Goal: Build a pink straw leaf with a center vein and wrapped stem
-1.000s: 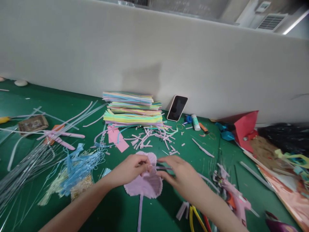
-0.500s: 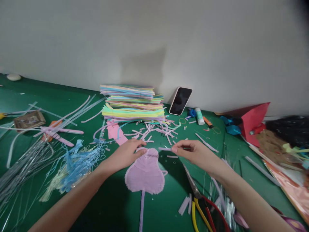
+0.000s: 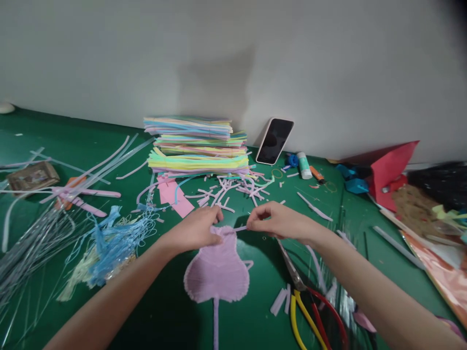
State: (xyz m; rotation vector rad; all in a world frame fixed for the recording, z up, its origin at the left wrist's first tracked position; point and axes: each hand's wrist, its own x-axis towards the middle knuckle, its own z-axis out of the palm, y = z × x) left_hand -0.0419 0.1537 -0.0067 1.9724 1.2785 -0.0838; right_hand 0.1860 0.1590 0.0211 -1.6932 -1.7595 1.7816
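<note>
On the green tabletop, a flat lilac fan woven from fuzzy strips lies just in front of the person, its thin stem pointing toward the lower edge of the view. The left hand rests on the top edge of the fan, fingers curled and pressing it down at its narrow upper end. The right hand is just to the right of it, thumb and forefinger pinched on a short lilac strip whose other end reaches the top of the fan beside the left hand's fingertips. Whether the strip is already joined to the fan cannot be made out.

Behind the hands lies a scatter of short pink offcuts, and behind those a tall stack of pastel strips stands against the pale wall. A phone leans on the wall right of the stack, with a glue stick just beside it. To the left lie a tangle of light blue threads and a bundle of thin clear strands. Near the right forearm lie pliers with yellow and red handles, jaws pointing toward the hands. A red folded paper sits at the far right.
</note>
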